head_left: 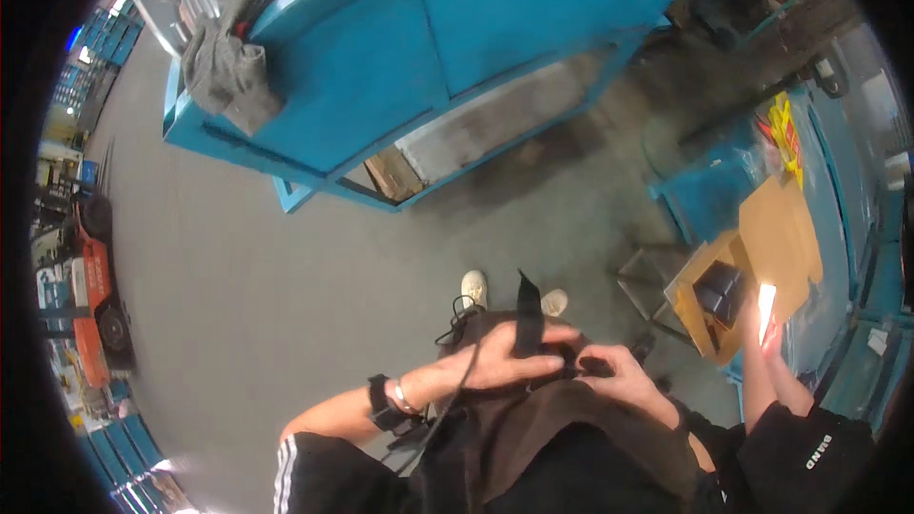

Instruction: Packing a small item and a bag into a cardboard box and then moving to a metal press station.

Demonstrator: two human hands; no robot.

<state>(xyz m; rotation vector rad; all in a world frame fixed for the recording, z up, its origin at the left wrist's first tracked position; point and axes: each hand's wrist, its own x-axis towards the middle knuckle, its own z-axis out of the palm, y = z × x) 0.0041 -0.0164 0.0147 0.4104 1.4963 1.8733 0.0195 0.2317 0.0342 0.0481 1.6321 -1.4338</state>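
Note:
My left hand (pixel 509 357) lies against my waist, fingers closed over a black strap (pixel 526 309) whose free end sticks up past my knuckles. A black band and a light bracelet sit on that wrist (pixel 390 400). My right hand (pixel 624 376) is just beside the left, thumb and fingers pinched on a small black piece of the same strap (pixel 592 362). A thin black cable (pixel 457 324) loops down in front of my dark clothes. Below the hands my light shoes (pixel 473 287) stand on the grey floor.
A blue workbench (pixel 428 48) with a grey cloth (pixel 228 76) draped on its corner stands ahead. At the right, another person's forearm (pixel 766 371) reaches toward an open cardboard box (pixel 709 324) on a blue table. A metal stool (pixel 647 276) stands nearby; an orange vehicle (pixel 90 295) is far left.

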